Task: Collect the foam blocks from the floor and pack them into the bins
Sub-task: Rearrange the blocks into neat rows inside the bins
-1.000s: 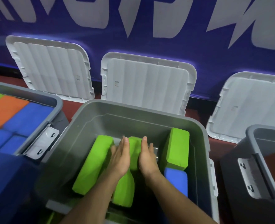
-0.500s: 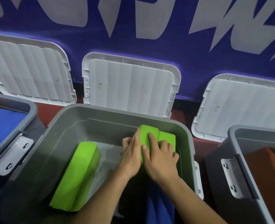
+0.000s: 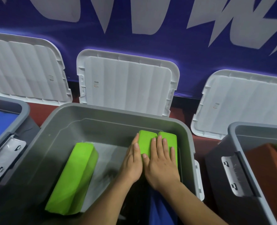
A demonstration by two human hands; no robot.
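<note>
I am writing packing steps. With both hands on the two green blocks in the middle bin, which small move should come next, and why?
Probably lift the left hand toward the third green block: the pair already sits by the right wall of the bin, while that one lies tilted and apart.

Inside the middle bin (image 3: 66, 117), open room lies across the far half and along the bare strip of bottom between the leaning green block (image 3: 72, 181) on the left and the two upright green blocks (image 3: 145, 142), which stand side by side near the right wall. The left hand (image 3: 132, 164) and right hand (image 3: 162, 169), fingers straight, lie against those blocks and fill the near right part, where a blue block (image 3: 159, 213) shows under the forearms. The left bin (image 3: 20, 108) and right bin (image 3: 235, 127) flank closely, leaving narrow gaps. White lids (image 3: 126, 85) lean on the far wall, just behind the bins.
</note>
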